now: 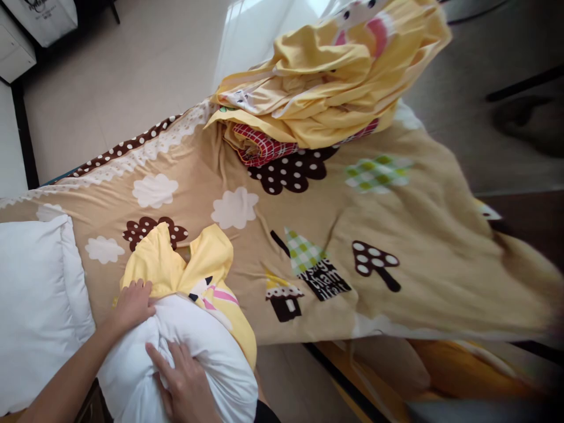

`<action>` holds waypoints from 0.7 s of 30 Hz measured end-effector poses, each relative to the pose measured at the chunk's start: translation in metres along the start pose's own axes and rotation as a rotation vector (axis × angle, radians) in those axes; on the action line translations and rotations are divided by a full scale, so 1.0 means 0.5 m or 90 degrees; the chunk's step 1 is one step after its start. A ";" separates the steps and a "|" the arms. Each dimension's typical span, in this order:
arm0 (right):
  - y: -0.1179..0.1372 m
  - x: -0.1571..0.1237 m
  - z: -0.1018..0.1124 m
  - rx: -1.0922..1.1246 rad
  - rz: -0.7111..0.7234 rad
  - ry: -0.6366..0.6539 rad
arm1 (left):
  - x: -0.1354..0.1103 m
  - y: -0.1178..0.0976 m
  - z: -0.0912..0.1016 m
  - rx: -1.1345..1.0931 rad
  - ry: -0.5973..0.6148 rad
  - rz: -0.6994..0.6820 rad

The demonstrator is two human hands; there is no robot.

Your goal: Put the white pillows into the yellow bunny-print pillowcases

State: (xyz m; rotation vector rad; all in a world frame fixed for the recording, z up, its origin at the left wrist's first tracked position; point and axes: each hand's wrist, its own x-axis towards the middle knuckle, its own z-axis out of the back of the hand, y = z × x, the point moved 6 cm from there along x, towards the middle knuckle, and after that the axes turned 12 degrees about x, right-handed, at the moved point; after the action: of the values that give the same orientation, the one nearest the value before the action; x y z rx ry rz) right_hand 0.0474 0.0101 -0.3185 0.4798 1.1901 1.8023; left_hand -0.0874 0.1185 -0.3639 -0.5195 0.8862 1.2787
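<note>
A white pillow [194,346] lies at the near edge of the bed, partly inside a yellow pillowcase [176,267] with a cartoon print. My left hand [132,305] grips the pillow's top where the yellow fabric bunches, fingers curled into it. My right hand [185,382] presses on the white pillow lower down, fingers spread across the cloth. Both forearms come in from the bottom left.
The bed wears a tan sheet [418,247] with clouds, trees and houses. A heap of yellow bedding [326,76] over red plaid cloth [259,144] sits at the far end. Another white pillow [35,305] lies at left. Pale floor [132,70] surrounds the bed.
</note>
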 end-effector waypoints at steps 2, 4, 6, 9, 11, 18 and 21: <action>-0.016 0.023 0.011 0.022 -0.063 0.041 | 0.020 -0.005 -0.022 -0.009 0.006 0.022; -0.036 0.054 0.025 0.045 -0.136 0.089 | 0.021 0.003 -0.031 -0.048 -0.041 0.053; -0.054 0.087 0.038 0.066 -0.199 0.141 | 0.009 0.026 -0.027 -0.104 -0.116 0.087; -0.072 0.134 0.050 0.080 -0.248 0.192 | -0.021 0.065 -0.004 -0.163 -0.257 0.121; -0.084 0.161 0.055 0.072 -0.261 0.191 | -0.042 0.075 0.020 -0.189 -0.348 0.105; -0.152 0.212 0.064 -0.032 -0.321 0.156 | -0.098 0.017 0.064 -0.142 -0.428 -0.053; -0.170 0.218 0.076 -0.046 -0.314 0.147 | -0.099 0.070 0.058 -0.040 -0.418 0.098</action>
State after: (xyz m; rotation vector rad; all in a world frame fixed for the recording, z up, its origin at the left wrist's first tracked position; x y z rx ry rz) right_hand 0.0571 0.1330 -0.3914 -0.0695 1.2614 1.4863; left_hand -0.1150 0.1199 -0.3026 -0.0576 0.3374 1.4941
